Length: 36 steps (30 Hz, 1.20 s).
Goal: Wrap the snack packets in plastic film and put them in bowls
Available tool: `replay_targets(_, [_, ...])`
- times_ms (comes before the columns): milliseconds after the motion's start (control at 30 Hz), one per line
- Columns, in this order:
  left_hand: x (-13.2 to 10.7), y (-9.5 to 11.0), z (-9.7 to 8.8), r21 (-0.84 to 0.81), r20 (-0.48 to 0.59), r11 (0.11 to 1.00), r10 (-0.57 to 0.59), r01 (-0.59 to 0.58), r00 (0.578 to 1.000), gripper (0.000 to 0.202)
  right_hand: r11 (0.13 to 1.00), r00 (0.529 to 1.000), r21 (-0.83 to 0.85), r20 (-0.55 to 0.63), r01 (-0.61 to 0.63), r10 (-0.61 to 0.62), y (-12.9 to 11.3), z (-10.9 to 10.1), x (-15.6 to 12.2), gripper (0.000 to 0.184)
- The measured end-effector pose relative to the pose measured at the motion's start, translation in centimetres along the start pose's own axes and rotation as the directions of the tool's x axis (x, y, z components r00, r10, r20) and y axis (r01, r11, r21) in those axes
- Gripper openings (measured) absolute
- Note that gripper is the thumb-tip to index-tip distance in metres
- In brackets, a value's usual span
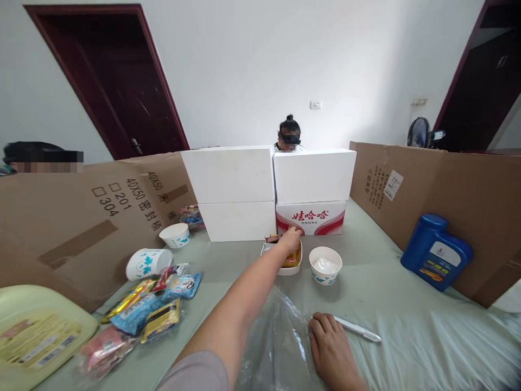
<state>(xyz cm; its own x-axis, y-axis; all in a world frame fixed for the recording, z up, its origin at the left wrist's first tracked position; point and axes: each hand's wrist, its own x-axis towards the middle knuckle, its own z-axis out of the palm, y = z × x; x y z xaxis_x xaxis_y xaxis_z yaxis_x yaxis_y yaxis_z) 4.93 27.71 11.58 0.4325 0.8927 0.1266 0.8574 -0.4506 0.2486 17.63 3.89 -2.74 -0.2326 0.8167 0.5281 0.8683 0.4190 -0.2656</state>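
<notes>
Green cloth [374, 260] bears three bowls [324, 278], one container [290, 271] under left hand [291, 239].

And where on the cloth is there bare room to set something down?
The widest bare cloth lies between the right bowl and the bottle; a smaller patch between the snacks and left arm. Crowded: the left side, with snacks, tipped bowl and jug, and the near middle, with clear plastic, right hand and white stick.

Yellow jug [44, 336] cut at left, clear bag [280, 342] cut below, person [290, 133] largely hidden behind white boxes [236, 176]
</notes>
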Motion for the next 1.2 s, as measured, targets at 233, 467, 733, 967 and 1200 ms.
replay_targets(233, [-5.3, 1.2, -2.8, -0.089, -0.171, 0.982, 0.152, -0.169, 0.973, 0.035, 1.000, 1.000, 0.013, 0.024, -0.001, 0.000, 0.2, -0.4, 0.0, 0.023])
replay_targets(467, [-21.8, 0.7, 3.0, -0.080, -0.073, 0.877, 0.468, -0.473, 0.881, 0.020, 1.000, 0.999, 0.028, 0.037, 0.004, -0.005, 0.2, -0.2, -0.1, 0.019])
replay_targets(733, [-31.9, -0.9, 5.7, 0.022, 0.174, 0.998, -0.059, 0.056, 0.983, 0.065, 0.997, 0.998, -0.052, -0.018, -0.063, 0.062, 2.1, -2.5, 2.1, 0.025])
replay_targets(967, [-27.9, 0.1, 4.1, 0.079, 0.058, 0.990, -0.122, 0.118, 0.991, 0.043, 0.971, 0.938, 0.155, 0.269, 0.182, -0.219, -4.5, -2.9, 3.0, 0.032])
replay_targets(1200, [-24.7, -3.7, 7.1, 0.035, 0.096, 0.999, -0.012, 0.008, 0.995, 0.062, 0.990, 0.868, -0.117, 0.480, -0.077, 0.124, -3.0, 0.4, 3.1, 0.092])
